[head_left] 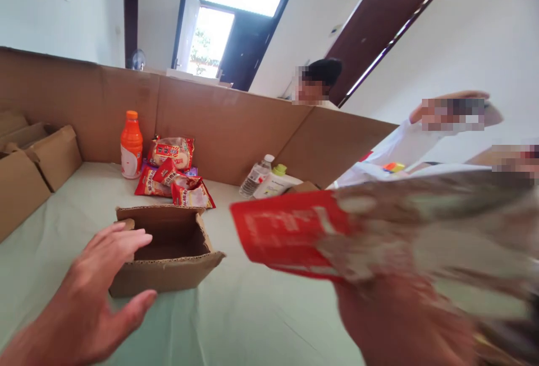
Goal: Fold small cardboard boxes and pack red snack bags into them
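My left hand [99, 293] is open with fingers spread, at the left front corner of a small open cardboard box [168, 268] whose inside looks empty. My right hand [404, 321] is blurred by motion at the lower right and carries a red and pale snack packet [295, 234] above the table, to the right of the box. Its fingers are smeared, but the packet moves with it.
A pale green table [252, 321] is fenced by a cardboard wall [227, 124]. At the back stand an orange drink bottle [131, 146], several red snack bags [172, 178], a water bottle [256, 176] and a white bottle [275, 181]. Cardboard boxes [29, 164] sit at left. Other people work beyond the wall.
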Demonstrator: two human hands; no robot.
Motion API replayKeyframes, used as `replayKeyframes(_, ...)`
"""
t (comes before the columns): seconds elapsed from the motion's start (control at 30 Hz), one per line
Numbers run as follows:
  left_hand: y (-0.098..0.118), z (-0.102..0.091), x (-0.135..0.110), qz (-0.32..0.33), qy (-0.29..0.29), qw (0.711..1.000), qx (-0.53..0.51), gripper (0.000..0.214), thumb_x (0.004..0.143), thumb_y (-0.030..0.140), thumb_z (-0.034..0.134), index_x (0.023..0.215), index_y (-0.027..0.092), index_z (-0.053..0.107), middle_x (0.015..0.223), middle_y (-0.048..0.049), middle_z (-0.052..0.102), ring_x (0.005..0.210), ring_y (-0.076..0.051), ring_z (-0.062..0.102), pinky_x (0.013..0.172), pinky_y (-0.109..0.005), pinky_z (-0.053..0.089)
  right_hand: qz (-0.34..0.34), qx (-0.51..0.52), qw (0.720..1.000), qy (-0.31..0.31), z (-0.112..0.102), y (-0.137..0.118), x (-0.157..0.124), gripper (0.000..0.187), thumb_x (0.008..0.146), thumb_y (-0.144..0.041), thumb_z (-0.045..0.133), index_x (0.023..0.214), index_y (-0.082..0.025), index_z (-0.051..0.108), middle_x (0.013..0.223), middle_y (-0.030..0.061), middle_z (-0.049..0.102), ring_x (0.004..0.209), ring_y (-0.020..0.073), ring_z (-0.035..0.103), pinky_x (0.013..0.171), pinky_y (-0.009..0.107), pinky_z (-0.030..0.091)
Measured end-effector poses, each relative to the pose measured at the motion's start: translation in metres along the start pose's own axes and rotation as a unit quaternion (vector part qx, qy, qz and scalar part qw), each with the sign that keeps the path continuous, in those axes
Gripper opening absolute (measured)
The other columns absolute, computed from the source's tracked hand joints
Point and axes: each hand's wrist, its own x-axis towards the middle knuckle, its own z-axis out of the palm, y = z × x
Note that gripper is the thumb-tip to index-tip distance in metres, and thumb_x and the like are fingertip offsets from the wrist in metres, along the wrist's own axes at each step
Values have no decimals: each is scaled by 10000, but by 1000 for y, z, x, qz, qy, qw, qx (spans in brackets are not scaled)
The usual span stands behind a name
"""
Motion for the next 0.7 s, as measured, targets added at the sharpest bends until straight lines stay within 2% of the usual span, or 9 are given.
replayKeyframes(0.07,-12,-1,14,9,-101,994,30,343,818,301,680,1145,208,637,1037,-77,751,1099,-348,674,1099,-570,442,-50,27,998,-6,38,-17,32,393,1000,-503,486,1270,-314,699,1058,84,759,1027,314,708,860,481,602)
replayKeyframes(0.1,-15,1,18,8,-148,988,40,220,791,279,682,995,203,654,916,-63,745,1013,-345,692,1087,-593,439,-64,37,997,-38,55,-26,45,358,996,-481,515,1226,-299,720,1043,72,764,991,288,716,847,441,604)
replayKeyframes(0.17,-18,5,18,-1,-213,975,64,75,744,235,674,772,211,608,775,-45,703,873,-321,692,1079,-633,415,-92,19,984,-152,80,-42,64,295,992,-412,551,1160,-265,744,1039,56,771,940,238,721,824,361,595)
replayKeyframes(0.27,-17,9,6,10,-189,976,111,51,740,166,601,754,214,591,788,-48,680,829,-288,664,1133,-670,311,-138,-70,927,-341,95,-63,80,279,1006,-269,511,1166,-233,736,1115,56,764,993,199,704,870,303,544)
replayKeyframes(0.33,-19,8,-5,28,-155,979,130,126,751,107,536,787,214,592,802,-39,659,833,-260,644,1180,-644,240,-153,-137,888,-412,97,-76,88,281,999,-209,501,1147,-236,739,1116,52,764,1002,183,696,866,276,515)
replayKeyframes(0.43,-25,9,-19,36,-124,985,111,198,770,52,471,794,217,578,814,-23,641,892,-235,634,1201,-552,245,-140,-259,837,-461,101,-94,101,208,978,-225,558,948,-196,762,901,48,771,801,157,685,713,234,467)
replayKeyframes(0.53,-32,10,-30,45,-85,990,99,261,811,17,441,848,221,599,859,-15,662,1063,-239,635,1191,-502,285,-122,-403,775,-472,112,-108,115,270,965,-283,598,778,-145,736,753,77,744,683,161,657,601,248,387)
replayKeyframes(0.6,-33,11,-35,48,-82,991,93,283,842,11,452,913,227,621,905,-9,685,1159,-236,618,1179,-468,335,-114,-461,732,-488,125,-111,118,282,969,-273,584,782,-134,743,778,106,757,692,182,680,566,258,357)
replayKeyframes(0.7,-32,9,-34,33,-102,993,56,263,875,33,491,971,233,633,956,5,708,1180,-225,621,1154,-420,413,-130,-468,668,-564,156,-103,111,192,930,-172,591,878,-133,771,845,122,781,735,219,723,541,265,358)
